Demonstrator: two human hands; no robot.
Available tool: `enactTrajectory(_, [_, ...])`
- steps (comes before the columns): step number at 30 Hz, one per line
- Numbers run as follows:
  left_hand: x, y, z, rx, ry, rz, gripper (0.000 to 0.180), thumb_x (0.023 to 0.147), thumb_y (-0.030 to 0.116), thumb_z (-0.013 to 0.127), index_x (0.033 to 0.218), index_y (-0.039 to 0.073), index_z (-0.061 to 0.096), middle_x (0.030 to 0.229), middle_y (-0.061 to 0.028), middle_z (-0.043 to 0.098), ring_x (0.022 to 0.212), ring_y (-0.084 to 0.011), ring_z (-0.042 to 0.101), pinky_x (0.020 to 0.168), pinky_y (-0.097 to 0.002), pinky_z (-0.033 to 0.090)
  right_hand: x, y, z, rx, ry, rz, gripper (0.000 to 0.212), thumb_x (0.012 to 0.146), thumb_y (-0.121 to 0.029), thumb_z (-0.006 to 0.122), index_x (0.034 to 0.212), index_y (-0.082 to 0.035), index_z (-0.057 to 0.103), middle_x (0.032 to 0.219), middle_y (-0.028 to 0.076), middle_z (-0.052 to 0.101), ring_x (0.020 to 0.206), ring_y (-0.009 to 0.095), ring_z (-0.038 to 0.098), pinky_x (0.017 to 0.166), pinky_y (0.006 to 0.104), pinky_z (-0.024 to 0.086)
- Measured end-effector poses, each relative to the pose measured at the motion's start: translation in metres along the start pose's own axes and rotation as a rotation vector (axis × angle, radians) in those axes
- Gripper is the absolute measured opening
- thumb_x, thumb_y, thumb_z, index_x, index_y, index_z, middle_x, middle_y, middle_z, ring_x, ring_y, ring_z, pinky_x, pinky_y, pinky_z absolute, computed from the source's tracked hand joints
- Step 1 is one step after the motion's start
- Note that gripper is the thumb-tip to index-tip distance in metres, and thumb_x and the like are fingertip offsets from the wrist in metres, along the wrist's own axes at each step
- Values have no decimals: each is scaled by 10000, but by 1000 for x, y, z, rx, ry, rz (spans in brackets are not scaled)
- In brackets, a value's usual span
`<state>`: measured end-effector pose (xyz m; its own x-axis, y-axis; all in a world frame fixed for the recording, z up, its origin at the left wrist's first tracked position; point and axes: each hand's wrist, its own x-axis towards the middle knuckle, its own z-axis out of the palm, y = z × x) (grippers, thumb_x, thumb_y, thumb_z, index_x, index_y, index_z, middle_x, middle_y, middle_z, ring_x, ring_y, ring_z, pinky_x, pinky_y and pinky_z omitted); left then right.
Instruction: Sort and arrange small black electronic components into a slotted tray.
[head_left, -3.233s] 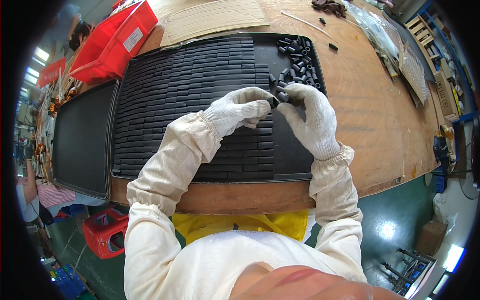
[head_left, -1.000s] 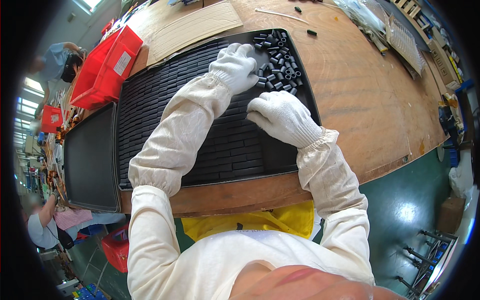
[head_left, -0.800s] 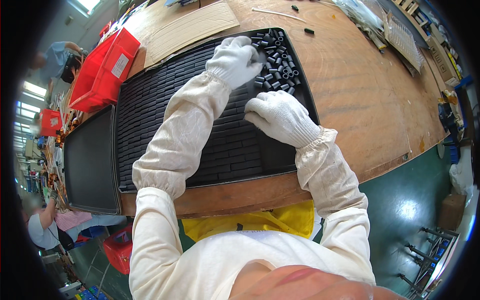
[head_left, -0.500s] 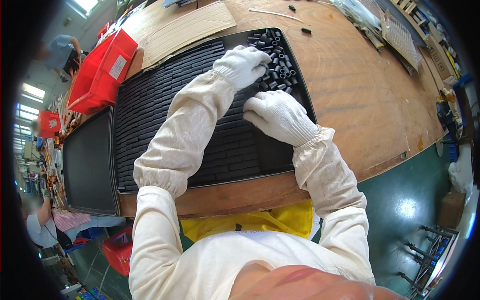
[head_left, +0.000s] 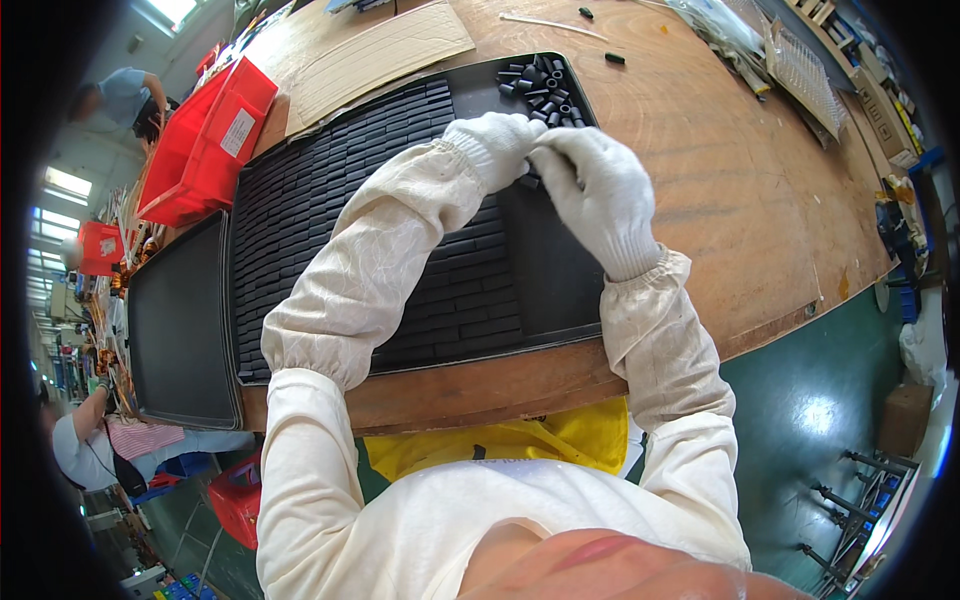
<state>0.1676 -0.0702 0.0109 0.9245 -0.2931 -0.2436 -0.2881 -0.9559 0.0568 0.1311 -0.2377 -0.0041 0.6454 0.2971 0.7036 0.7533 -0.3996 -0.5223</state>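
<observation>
A black tray [head_left: 553,318] lies in front of me. Short black tubes [head_left: 455,290] lie in close rows over most of it, and a loose pile of the same tubes [head_left: 540,88] fills its far right corner. Both my hands wear white knitted gloves and meet beside the pile. My left hand [head_left: 490,150] has its fingers drawn together. Thumb and fingers of my right hand [head_left: 602,190] pinch close to the left fingertips. Whatever is between the fingers is hidden. A dark tube shows just beneath them.
A second black tray [head_left: 185,320] adjoins on the left, with a red bin [head_left: 205,150] behind it. Flat cardboard [head_left: 385,55] lies beyond the tray. Two black pieces and a thin white strip [head_left: 550,25] lie on the wooden table [head_left: 720,220]. Other people are at the far left.
My right hand has moved away from me and turned, its fingertips coming up to the left hand. My left hand has drawn back slightly from the pile, uncovering more loose tubes.
</observation>
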Motion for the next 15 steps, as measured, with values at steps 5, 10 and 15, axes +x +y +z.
enactTrajectory(5, [-12, 14, 3, -58, 30, 93, 438, 896, 221, 679, 1299, 104, 552, 1250, -140, 639, 1168, -327, 627, 950, -446, 542, -1, 12, -4, -137, 90, 9, 101, 893, -163, 708, 970, -99, 696, 883, 104, 708, 819, 294, 698, 728, 380, 551])
enactTrajectory(10, [-13, 21, 21, -148, 71, 124, 468, 910, 225, 673, 1333, 112, 511, 1248, -150, 622, 1153, -332, 629, 942, -457, 538, 0, 15, 0, -91, 124, 11, 107, 903, -149, 693, 1003, -109, 689, 899, 102, 702, 835, 305, 694, 745, 391, 547])
enactTrajectory(15, [-38, 17, 19, -223, 126, 173, 402, 906, 167, 646, 1298, 158, 554, 1191, -160, 637, 1086, -353, 645, 907, -452, 549, -3, 23, -1, -116, 144, 26, 148, 905, -132, 683, 1053, -119, 678, 950, 94, 700, 878, 300, 690, 765, 389, 546])
